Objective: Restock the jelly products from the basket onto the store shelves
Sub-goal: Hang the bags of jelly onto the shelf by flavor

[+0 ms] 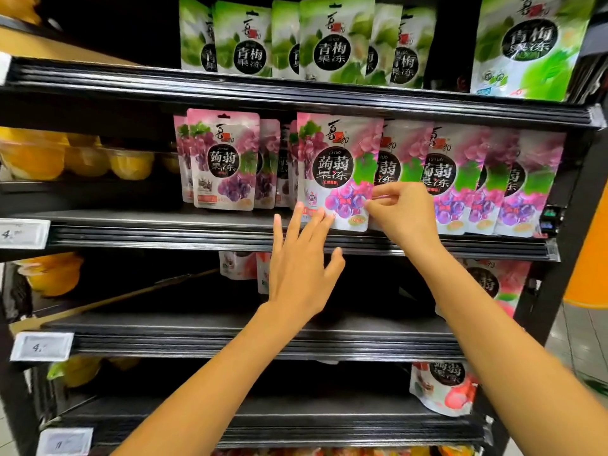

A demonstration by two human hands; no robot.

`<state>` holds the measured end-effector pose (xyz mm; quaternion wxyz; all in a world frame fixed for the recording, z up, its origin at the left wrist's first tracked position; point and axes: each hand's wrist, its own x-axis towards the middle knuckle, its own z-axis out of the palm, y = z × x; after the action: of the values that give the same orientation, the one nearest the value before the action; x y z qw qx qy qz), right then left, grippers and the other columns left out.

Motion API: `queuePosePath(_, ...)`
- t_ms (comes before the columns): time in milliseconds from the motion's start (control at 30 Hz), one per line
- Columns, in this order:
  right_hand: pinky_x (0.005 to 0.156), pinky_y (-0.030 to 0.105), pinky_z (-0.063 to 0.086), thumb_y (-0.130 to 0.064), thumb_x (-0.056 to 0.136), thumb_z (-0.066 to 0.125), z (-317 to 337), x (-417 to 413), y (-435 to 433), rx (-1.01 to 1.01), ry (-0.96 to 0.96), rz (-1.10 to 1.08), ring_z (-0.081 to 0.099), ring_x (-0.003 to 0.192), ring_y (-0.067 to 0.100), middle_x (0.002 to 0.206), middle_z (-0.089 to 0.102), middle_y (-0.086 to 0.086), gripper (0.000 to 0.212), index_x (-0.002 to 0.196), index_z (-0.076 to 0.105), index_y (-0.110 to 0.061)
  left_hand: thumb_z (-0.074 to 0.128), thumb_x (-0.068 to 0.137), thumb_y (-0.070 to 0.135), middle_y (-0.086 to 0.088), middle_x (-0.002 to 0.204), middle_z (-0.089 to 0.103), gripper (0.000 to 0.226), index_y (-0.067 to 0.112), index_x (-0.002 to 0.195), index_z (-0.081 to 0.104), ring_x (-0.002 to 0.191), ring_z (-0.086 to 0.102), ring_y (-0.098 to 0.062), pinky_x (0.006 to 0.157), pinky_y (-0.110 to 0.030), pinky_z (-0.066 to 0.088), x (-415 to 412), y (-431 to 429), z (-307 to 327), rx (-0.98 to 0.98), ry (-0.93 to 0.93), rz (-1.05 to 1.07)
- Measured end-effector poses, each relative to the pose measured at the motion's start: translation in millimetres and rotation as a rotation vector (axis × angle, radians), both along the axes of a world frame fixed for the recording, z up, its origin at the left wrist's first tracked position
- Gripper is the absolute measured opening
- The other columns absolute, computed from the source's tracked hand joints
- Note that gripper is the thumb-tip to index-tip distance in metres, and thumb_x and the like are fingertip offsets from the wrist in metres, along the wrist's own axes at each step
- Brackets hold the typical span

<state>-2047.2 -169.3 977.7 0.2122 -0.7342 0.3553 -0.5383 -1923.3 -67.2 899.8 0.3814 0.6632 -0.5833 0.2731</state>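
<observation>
A purple grape jelly pouch (339,166) is held upright at the near edge of the second shelf from the top (131,225), in front of the other pouches standing there. Its lower right edge is pinched by the right hand (404,212), whose fingers (388,190) are curled narrowly round that edge with the thumb. The left hand (301,268) is spread wide, and its straight fingers (296,222) are laid against the lower left corner of the same pouch, holding nothing. More purple pouches are lined up just beside it: a row to the right (460,179) and a smaller group to the left (223,159). Green pouches (332,41) are ranged on the top shelf above. Yellow jelly cups (82,156) are seen far left on the same level. Red-and-white pouches (444,390) are set on a lower shelf at the right, and a white price tag (23,233) is fixed to the shelf edge at the left.
</observation>
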Motion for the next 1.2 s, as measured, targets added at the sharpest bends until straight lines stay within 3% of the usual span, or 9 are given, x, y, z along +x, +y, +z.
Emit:
queuePosePath(100,0.08,0.041,0.059,-0.015,0.081,0.073,-5,-2,2,0.016,0.083,-0.067,0.071,0.082,0.015,0.083,0.073,0.0,0.018,0.098,0.076,-0.014,0.047,0.097,0.037,0.005,0.157,0.034,0.053,0.022,0.147,0.038,0.152,0.002,-0.019,0.121,-0.042,-0.011,-4,-2,0,-0.004,0.011,0.002)
queuePosePath(200,0.08,0.04,0.057,-0.026,0.082,0.072,-8,-5,4,0.0,0.108,-0.163,0.07,0.089,0.013,0.083,0.072,-0.008,0.014,0.096,0.075,-0.025,0.045,0.097,0.039,0.003,0.157,0.034,0.053,0.022,0.147,0.04,0.151,0.005,-0.021,0.122,-0.044,-0.009,-8,-4,-3,0.02,-0.017,0.022)
queuePosePath(400,0.08,0.041,0.058,-0.029,0.084,0.073,-14,-10,5,-0.012,0.062,-0.098,0.07,0.08,0.013,0.076,0.069,-0.005,0.013,0.094,0.075,-0.02,0.049,0.096,0.035,0.004,0.155,0.037,0.052,0.021,0.145,0.042,0.15,0.008,-0.021,0.122,-0.044,-0.007,-7,0,-3,-0.012,0.002,-0.012)
queuePosePath(567,0.081,0.04,0.056,-0.028,0.087,0.069,-29,-18,24,-0.123,-0.023,-0.119,0.068,0.082,0.012,0.086,0.071,-0.008,0.015,0.099,0.072,-0.02,0.055,0.092,0.025,0.008,0.143,0.048,0.044,0.019,0.135,0.052,0.143,0.025,-0.012,0.123,-0.036,0.007,-9,17,-15,-0.123,0.15,-0.171)
queuePosePath(667,0.074,0.034,0.054,-0.031,0.087,0.066,-56,-15,46,-0.155,-0.072,-0.131,0.064,0.066,0.006,0.083,0.071,-0.015,0.01,0.095,0.071,-0.027,0.056,0.09,0.02,0.018,0.118,0.056,0.031,0.023,0.121,0.059,0.118,0.041,0.004,0.104,-0.015,0.031,-7,36,-38,-0.195,0.323,-0.264)
queuePosePath(733,0.07,0.032,0.054,-0.03,0.086,0.066,-79,-15,59,-0.145,-0.09,-0.102,0.061,0.061,0.005,0.08,0.07,-0.018,0.008,0.092,0.07,-0.029,0.055,0.091,0.017,0.02,0.105,0.056,0.022,0.025,0.11,0.061,0.104,0.048,0.004,0.089,-0.007,0.036,-4,50,-55,-0.179,0.423,-0.323)
queuePosePath(867,0.068,0.039,0.056,-0.029,0.088,0.065,-154,-3,85,0.011,0.015,0.024,0.067,0.07,0.005,0.079,0.072,-0.012,0.006,0.091,0.07,-0.03,0.054,0.093,0.009,0.011,0.093,0.065,0.017,0.02,0.094,0.066,0.079,0.055,-0.005,0.068,-0.011,0.039,15,82,-113,-0.014,0.579,-0.381)
queuePosePath(1033,0.061,0.029,0.051,-0.022,0.092,0.062,-291,6,126,0.36,0.235,0.146,0.063,0.063,0.002,0.068,0.068,-0.009,0.009,0.089,0.071,-0.021,0.055,0.095,0.006,0.001,0.091,0.071,0.016,0.013,0.092,0.069,0.083,0.063,-0.014,0.073,-0.023,0.048,38,139,-242,0.325,0.863,-0.243)
queuePosePath(1200,0.055,0.034,0.048,0.001,0.091,0.059,-426,12,175,0.827,0.345,0.28,0.059,0.063,0.015,0.08,0.071,0.024,0.013,0.084,0.07,0.005,0.054,0.094,-0.002,-0.008,0.091,0.069,0.015,0.001,0.091,0.068,0.076,0.059,0.0,0.071,-0.007,0.042,54,203,-373,0.585,1.16,-0.093)
